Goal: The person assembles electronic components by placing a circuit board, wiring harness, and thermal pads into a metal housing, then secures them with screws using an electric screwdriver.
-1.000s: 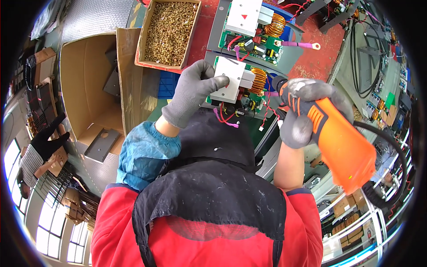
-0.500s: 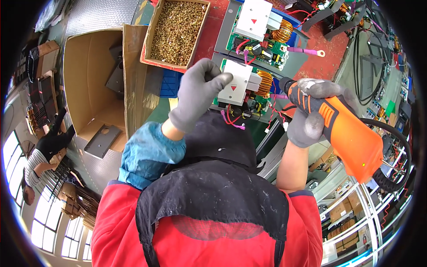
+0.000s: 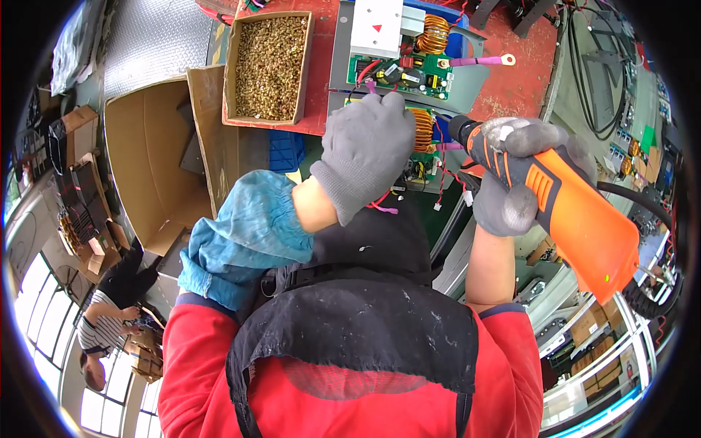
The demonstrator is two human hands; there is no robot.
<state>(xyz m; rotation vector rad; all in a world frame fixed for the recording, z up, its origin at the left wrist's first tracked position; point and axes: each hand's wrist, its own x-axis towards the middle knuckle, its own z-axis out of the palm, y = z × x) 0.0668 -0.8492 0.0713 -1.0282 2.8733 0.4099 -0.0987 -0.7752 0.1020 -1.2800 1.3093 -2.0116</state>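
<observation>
In a grey glove, my right hand (image 3: 511, 208) is wrapped round an orange and black electric screwdriver (image 3: 584, 223), whose black nose points left at the nearer circuit board. My left hand (image 3: 372, 150), also gloved, lies back-up over the nearer circuit board (image 3: 422, 174), fingers curled down with their tips hidden. Whether they pinch something small does not show. A copper-wound coil (image 3: 422, 130) shows just right of those fingers. Beyond it sits a matching board (image 3: 401, 77) with a white cover block (image 3: 376, 29), another copper coil (image 3: 434, 33) and a purple lead (image 3: 478, 61) ending in a ring terminal.
A shallow box of small brass-coloured fasteners (image 3: 269, 69) stands on the red bench (image 3: 511, 84). Left of it is an open cardboard carton (image 3: 150, 168) with dark plates inside. A blue bin (image 3: 285, 150) sits below the bench edge. Another person (image 3: 109, 317) is at far left.
My left hand has moved right onto the nearer board, turning from a raised pinch to back-up with fingers down. The screwdriver stays nearly in place. Bench items have shifted slightly up and left in view.
</observation>
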